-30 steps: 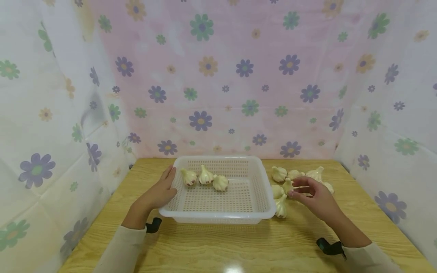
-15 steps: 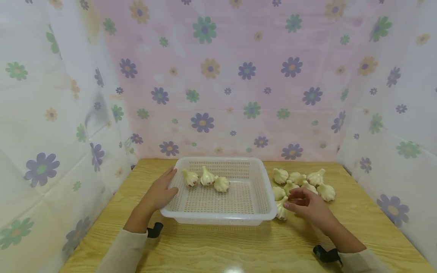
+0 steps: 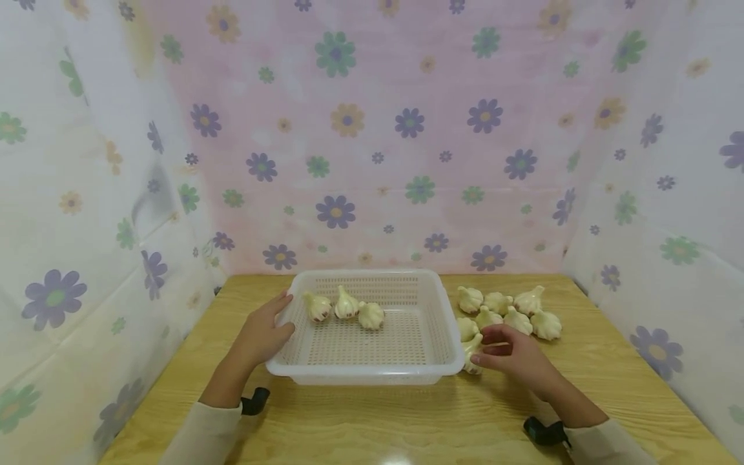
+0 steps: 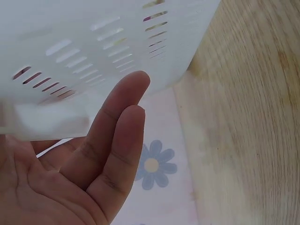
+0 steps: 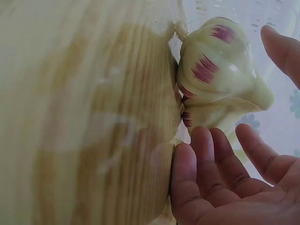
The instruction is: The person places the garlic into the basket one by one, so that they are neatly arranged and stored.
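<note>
A white plastic basket (image 3: 365, 372) with slotted walls stands mid-table, three garlic bulbs inside including a front one (image 3: 371, 315). My left hand (image 3: 258, 332) rests at its left rim, thumb tip and forefinger on the edge. The left wrist view shows two nearly straight fingers (image 4: 123, 140) below the rim, beside the outer wall. My right hand (image 3: 516, 357) is around the nearest loose garlic bulb (image 3: 472, 352), right of the basket. In the right wrist view this purple-streaked bulb (image 5: 215, 65) lies between spread thumb and fingers; the thumb is apart from it, and fingertip contact is unclear.
Several more garlic bulbs (image 3: 517, 320) lie close together behind the right hand. Flower-print cloth walls (image 3: 360, 161) enclose the wooden table (image 3: 349, 423) at the back and both sides. A black wrist camera (image 3: 545, 431) sits under the right wrist.
My right hand has moved from the bulbs farther back to the nearest one beside the basket, holding nothing on the way. The left hand stays at the basket's left rim.
</note>
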Motion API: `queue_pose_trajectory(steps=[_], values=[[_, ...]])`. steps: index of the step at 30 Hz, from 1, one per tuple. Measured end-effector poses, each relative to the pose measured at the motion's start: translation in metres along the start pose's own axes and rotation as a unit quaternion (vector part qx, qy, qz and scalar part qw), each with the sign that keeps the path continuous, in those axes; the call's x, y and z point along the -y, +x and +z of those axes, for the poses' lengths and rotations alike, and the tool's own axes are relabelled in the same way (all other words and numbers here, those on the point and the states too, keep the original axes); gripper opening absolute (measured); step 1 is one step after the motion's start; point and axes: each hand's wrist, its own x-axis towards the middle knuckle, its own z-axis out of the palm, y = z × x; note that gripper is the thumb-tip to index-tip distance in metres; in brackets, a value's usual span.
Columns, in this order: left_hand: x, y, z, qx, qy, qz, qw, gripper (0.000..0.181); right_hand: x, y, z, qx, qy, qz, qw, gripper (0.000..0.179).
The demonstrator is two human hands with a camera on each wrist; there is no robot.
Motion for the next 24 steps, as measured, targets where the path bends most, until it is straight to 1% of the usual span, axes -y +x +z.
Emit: queue_pose_trajectory(steps=[5,9,13,20,24], values=[[0.002,-0.001,-0.001,-0.005,0.001,0.008,1.0000,0.068,-0.002,0.004,0.001,0.004,0.001,-0.003,1.0000,0.069],[0.002,-0.003,-0.003,-0.008,0.000,0.003,1.0000,0.068,-0.003,0.008,0.003,0.008,0.001,-0.004,1.0000,0.071],[0.001,-0.004,-0.002,-0.007,-0.007,-0.003,0.9999,0.067,-0.004,0.009,0.004,0.007,-0.009,-0.001,0.9999,0.069],[0.001,-0.004,0.000,-0.007,-0.004,-0.007,0.9999,0.066,-0.004,0.012,0.006,0.004,-0.038,-0.003,0.9993,0.068],[-0.001,-0.004,0.000,-0.006,-0.004,-0.008,0.9999,0.067,-0.003,0.011,0.007,0.004,-0.045,0.004,0.9990,0.069]])
